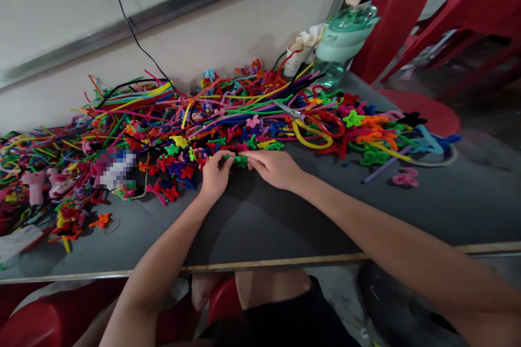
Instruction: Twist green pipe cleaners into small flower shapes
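Between my two hands, low over the dark table (277, 222), is a bent green pipe cleaner (241, 161). My left hand (216, 173) pinches its left end between thumb and fingers. The right end is gripped by my right hand (274, 167), with the index finger stretched along it. Its exact shape is partly hidden by my fingers. Just beyond my hands lies a heap of coloured pipe cleaners, some straight, others twisted into small flowers, such as a pink flower (253, 121) and a yellow flower (180, 141).
Scissors with yellow and red handles (317, 138) lie on the heap at right. Behind stand a teal water bottle (336, 46) and a paper cup (296, 59). A pink glue gun (35, 185) is at far left. Red chairs (411, 16) stand beyond the table's right end.
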`<state>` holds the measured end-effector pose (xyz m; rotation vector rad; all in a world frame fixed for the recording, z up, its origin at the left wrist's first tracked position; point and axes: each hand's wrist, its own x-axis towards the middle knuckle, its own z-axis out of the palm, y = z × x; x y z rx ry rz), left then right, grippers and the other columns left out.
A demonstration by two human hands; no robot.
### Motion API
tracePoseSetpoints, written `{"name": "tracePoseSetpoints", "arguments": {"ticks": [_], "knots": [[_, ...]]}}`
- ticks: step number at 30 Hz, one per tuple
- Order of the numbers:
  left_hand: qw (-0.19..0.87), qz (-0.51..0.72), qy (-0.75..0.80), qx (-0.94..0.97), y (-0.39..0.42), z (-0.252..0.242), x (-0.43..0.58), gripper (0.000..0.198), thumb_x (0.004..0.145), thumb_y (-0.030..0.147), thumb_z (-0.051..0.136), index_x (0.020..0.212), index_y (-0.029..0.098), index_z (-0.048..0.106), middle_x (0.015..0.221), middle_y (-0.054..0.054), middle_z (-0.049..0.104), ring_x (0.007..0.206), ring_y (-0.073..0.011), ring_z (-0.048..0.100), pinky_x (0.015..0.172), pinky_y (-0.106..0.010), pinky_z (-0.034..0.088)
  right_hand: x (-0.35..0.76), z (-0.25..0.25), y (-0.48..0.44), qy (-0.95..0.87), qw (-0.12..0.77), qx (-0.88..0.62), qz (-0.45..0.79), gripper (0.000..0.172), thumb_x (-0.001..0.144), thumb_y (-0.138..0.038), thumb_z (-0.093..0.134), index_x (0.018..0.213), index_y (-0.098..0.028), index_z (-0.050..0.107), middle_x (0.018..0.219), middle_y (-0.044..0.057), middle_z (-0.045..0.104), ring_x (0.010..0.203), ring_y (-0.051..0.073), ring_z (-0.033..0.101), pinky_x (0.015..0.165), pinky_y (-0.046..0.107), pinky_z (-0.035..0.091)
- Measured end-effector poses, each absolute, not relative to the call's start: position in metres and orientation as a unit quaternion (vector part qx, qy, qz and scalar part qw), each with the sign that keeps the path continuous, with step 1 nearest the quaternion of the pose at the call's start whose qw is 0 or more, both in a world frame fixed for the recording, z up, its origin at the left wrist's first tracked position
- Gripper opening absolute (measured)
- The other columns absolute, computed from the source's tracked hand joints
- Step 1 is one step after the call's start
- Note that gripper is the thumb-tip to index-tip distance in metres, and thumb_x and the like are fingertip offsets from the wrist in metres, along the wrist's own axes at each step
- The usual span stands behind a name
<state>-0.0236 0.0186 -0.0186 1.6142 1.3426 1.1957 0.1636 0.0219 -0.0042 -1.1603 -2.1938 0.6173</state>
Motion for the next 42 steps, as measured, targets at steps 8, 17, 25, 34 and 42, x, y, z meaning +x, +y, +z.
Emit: {"name": "tracePoseSetpoints", "arguments": {"ticks": [8,17,25,34,42], "knots": [[0.574,0.404,0.395,0.593,0.015,-0.020,-0.015,0.033,0.072,0.043,0.073,0.085,0.014,0.063,0.070,-0.001,0.065,0.056,-0.0077,0.059,0.054,-0.020,0.049,0.173,-0.004,0.027,-0.737,0.465,-0.461,0.169,0.020,0.092,-0.038,0.051,0.088,-0.020,0.060,0.082,0.007,0.072,0.078,0.021,0.065,0.079,0.036,0.045],[0.487,0.437,0.402,0.641,0.013,-0.016,-0.018,0.029,0.072,0.042,0.074,0.082,0.016,0.065,0.078,-0.004,0.070,0.068,-0.0122,0.065,0.059,-0.023,0.051,0.156,-0.003,0.010,-0.715,0.460,-0.435,0.297,0.033,0.087,-0.049,0.055,0.083,-0.019,0.066,0.080,0.006,0.070,0.069,0.016,0.060,0.061,0.028,0.043],[0.438,0.465,0.433,0.635,0.015,-0.019,-0.018,0.028,0.075,0.035,0.073,0.097,0.019,0.068,0.077,-0.002,0.072,0.071,-0.0136,0.068,0.066,-0.025,0.054,0.160,-0.012,0.014,-0.786,0.424,-0.405,0.198,0.022,0.090,-0.027,0.046,0.094,-0.020,0.067,0.095,0.008,0.071,0.084,0.020,0.065,0.075,0.032,0.048],[0.401,0.477,0.484,0.614,0.018,-0.023,-0.018,0.018,0.075,0.027,0.072,0.091,0.018,0.072,0.079,-0.003,0.072,0.071,-0.0120,0.066,0.069,-0.024,0.053,0.158,-0.018,0.019,-0.821,0.357,-0.405,0.185,0.024,0.090,-0.017,0.041,0.105,-0.018,0.059,0.102,0.010,0.068,0.091,0.021,0.063,0.077,0.033,0.048],[0.403,0.462,0.503,0.610,0.022,-0.025,-0.021,0.020,0.074,0.010,0.063,0.087,0.018,0.075,0.075,-0.001,0.072,0.063,-0.0114,0.065,0.061,-0.024,0.054,0.152,-0.023,0.020,-0.825,0.307,-0.418,0.224,0.021,0.087,-0.013,0.043,0.101,-0.016,0.057,0.098,0.012,0.066,0.094,0.024,0.061,0.079,0.035,0.048]]}}
